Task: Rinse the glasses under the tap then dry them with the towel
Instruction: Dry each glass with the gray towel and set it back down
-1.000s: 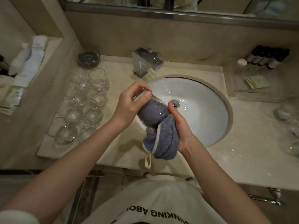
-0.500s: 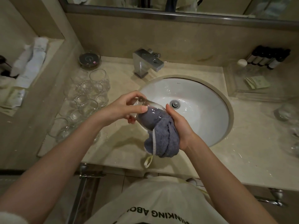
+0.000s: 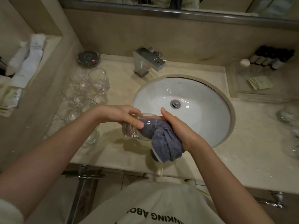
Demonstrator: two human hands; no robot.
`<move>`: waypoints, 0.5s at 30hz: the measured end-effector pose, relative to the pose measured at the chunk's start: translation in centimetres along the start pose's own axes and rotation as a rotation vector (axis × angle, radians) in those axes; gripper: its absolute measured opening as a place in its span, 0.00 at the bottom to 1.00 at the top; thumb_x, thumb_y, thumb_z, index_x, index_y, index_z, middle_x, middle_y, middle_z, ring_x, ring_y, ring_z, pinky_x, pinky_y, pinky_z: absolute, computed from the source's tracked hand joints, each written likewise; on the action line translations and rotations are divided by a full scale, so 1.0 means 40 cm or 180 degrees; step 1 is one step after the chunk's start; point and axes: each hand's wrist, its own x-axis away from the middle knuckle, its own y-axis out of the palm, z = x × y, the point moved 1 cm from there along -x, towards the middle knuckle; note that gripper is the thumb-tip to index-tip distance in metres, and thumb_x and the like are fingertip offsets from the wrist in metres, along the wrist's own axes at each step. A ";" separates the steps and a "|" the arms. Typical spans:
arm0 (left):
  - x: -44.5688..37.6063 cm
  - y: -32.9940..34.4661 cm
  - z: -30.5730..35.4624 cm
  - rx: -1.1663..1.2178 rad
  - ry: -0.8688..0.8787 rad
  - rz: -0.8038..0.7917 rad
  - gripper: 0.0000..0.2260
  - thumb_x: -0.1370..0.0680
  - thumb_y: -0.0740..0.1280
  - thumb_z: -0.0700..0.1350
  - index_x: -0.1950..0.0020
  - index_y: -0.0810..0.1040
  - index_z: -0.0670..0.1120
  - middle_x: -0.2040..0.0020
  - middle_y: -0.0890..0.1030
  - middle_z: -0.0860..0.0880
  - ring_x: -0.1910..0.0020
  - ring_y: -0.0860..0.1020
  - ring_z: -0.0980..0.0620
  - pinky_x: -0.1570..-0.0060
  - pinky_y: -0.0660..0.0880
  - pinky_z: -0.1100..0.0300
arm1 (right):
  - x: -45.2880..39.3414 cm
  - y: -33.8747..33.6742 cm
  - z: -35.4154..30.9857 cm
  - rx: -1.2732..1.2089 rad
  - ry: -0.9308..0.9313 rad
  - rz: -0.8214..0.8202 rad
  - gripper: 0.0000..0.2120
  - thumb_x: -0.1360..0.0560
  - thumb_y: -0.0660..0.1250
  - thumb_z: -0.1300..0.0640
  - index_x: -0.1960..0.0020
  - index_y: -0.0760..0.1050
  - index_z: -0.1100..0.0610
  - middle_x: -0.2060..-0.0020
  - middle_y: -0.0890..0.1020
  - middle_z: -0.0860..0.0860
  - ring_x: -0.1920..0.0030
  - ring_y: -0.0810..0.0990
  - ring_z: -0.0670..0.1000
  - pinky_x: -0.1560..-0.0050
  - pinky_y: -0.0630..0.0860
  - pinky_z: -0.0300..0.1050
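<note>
A clear glass lies on its side in the air over the sink's front left rim. My left hand grips it from above, fingers curled round its wall. A grey-blue towel is stuffed into the glass's mouth and bunches out to the right. My right hand holds that bunch, fingers wrapped over it. The chrome tap stands behind the basin with no water running. Several more clear glasses stand clustered on the counter at the left.
The white sink basin lies just beyond my hands. A dark round dish sits at the back left, small dark bottles and a tray with packets at the back right. More glassware stands at the right edge.
My left hand has turned over the glass and shifted its grip, tipping the glass's base down to the left. The towel bunch and my right hand have twisted slightly.
</note>
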 end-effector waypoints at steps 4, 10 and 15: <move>-0.009 -0.016 -0.043 0.0114 0.0054 0.0261 0.37 0.49 0.81 0.65 0.46 0.78 0.48 0.53 0.85 0.43 0.52 0.81 0.36 0.59 0.80 0.55 | 0.001 -0.032 -0.004 -0.0011 -0.0051 0.0132 0.21 0.20 0.56 0.45 0.38 0.79 0.56 0.45 0.84 0.56 0.43 0.82 0.55 0.37 0.75 0.47; -0.015 -0.048 -0.125 0.1701 0.0477 0.1418 0.44 0.57 0.85 0.57 0.45 0.75 0.49 0.52 0.83 0.43 0.58 0.83 0.46 0.65 0.81 0.54 | 0.015 -0.118 -0.005 -0.0737 -0.0171 0.0982 0.14 0.21 0.61 0.48 0.50 0.80 0.55 0.61 0.86 0.54 0.61 0.85 0.49 0.56 0.78 0.44; -0.065 -0.088 -0.134 0.1490 0.0760 0.2459 0.38 0.50 0.80 0.52 0.41 0.73 0.61 0.45 0.80 0.46 0.46 0.79 0.53 0.44 0.75 0.57 | -0.009 -0.109 0.008 -0.0632 -0.0279 0.0988 0.12 0.19 0.60 0.53 0.51 0.82 0.54 0.61 0.86 0.51 0.59 0.85 0.47 0.56 0.80 0.40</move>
